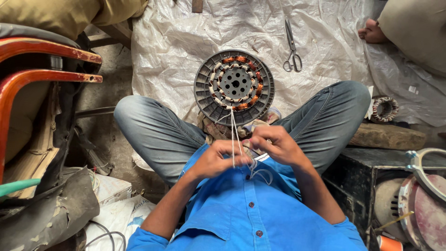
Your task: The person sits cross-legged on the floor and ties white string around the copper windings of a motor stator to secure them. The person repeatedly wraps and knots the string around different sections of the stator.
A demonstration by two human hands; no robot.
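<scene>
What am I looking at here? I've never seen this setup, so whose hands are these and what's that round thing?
One picture, from a camera on a person's head, looking down at their crossed legs. Their left hand and right hand pinch white string that runs up to a round grey stator with copper coils, lying on a plastic sheet. Scissors lie on the sheet beyond it, untouched. Another person's foot shows at the top right.
</scene>
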